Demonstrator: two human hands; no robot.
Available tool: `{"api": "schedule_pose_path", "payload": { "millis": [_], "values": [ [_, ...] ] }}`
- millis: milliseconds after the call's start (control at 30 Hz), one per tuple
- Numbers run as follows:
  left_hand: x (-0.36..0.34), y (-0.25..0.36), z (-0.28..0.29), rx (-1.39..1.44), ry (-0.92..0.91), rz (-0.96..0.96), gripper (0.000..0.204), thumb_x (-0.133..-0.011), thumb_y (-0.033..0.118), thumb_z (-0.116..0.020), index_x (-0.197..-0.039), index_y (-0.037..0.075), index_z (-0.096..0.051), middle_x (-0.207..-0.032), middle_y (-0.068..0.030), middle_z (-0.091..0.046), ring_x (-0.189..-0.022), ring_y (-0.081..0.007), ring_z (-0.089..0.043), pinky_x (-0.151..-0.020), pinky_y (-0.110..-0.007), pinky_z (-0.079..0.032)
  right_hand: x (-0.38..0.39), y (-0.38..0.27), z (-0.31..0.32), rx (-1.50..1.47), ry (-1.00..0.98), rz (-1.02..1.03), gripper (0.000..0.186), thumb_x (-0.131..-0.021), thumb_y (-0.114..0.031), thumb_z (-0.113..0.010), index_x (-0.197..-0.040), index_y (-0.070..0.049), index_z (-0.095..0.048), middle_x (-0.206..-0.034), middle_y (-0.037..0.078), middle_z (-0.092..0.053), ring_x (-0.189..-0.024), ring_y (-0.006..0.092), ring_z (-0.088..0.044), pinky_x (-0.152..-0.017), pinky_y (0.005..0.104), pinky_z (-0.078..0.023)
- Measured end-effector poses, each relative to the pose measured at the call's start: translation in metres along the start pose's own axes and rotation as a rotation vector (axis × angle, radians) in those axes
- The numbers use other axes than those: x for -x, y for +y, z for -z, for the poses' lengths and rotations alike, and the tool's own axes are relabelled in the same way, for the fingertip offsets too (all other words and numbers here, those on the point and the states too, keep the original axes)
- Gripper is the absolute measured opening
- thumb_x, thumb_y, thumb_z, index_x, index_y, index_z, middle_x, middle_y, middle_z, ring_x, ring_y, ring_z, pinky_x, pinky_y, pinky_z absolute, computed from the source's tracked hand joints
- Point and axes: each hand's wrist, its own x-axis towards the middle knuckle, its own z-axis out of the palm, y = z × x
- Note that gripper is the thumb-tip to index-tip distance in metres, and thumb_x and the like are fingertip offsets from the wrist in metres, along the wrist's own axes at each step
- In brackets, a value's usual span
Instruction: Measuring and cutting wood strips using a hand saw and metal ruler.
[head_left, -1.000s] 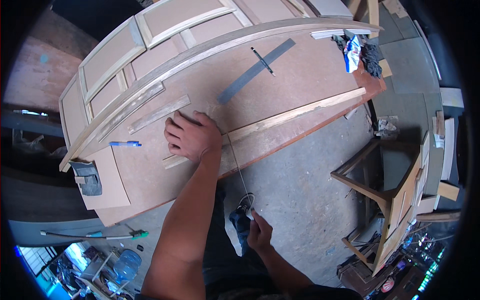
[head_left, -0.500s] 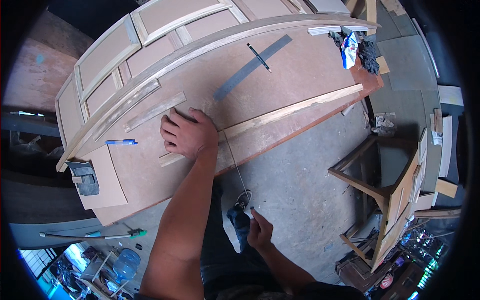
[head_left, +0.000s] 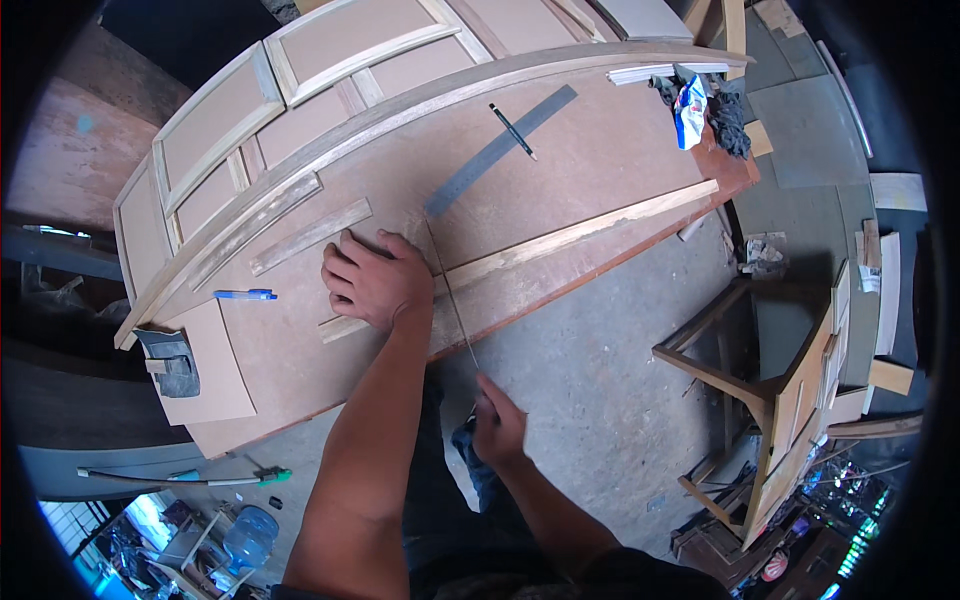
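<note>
My left hand (head_left: 378,285) grips a long pale wood strip (head_left: 590,225) lying along the near side of the worktop, its fingers bent over it. My right hand (head_left: 498,425), beyond the worktop's front edge, is closed on the handle of a thin saw, whose narrow blade (head_left: 458,318) crosses the strip just right of my left hand. A steel ruler (head_left: 555,108) with a black pencil (head_left: 515,133) across it lies farther back. Shorter strips (head_left: 310,236) and a blue pen (head_left: 240,295) lie to the left.
Framed panels (head_left: 350,30) and a long moulding (head_left: 400,100) run along the back. Rags (head_left: 732,125) lie at the right end, a dark sanding pad (head_left: 175,365) at the left. A wooden frame (head_left: 760,400) stands on the floor (head_left: 590,370) to the right, a water jug (head_left: 250,540) lower left.
My right hand has pushed forward toward the worktop, and the blade now reaches farther across the strip toward the ruler. My left hand stays on the strip.
</note>
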Motion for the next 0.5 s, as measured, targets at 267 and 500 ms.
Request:
{"api": "schedule_pose_path", "payload": {
  "millis": [267, 500],
  "values": [
    [-0.001, 0.004, 0.001, 0.01, -0.009, 0.012, 0.054, -0.093, 0.043, -0.057, -0.137, 0.011, -0.055, -0.146, -0.0123, -0.048, -0.139, -0.0302, -0.04, -0.108, -0.053, -0.031, 0.087, 0.026, 0.032, 0.018, -0.009, 0.034, 0.03, -0.102, -0.01, -0.058, -0.127, 0.004, -0.066, -0.113, 0.026, -0.073, -0.101, 0.0367, -0.075, -0.086, 0.042, -0.059],
    [-0.001, 0.0, 0.001, -0.017, 0.006, 0.006, 0.054, -0.093, 0.044, -0.058, -0.137, 0.012, -0.056, -0.146, -0.0121, -0.049, -0.139, -0.0303, -0.04, -0.108, -0.054, -0.032, -0.033, -0.007, -0.009, -0.011, -0.014, -0.016, 0.027, -0.102, -0.009, -0.058, -0.125, 0.002, -0.066, -0.112, 0.023, -0.074, -0.1, 0.0364, -0.074, -0.085, 0.04, -0.059]
  ]
}}
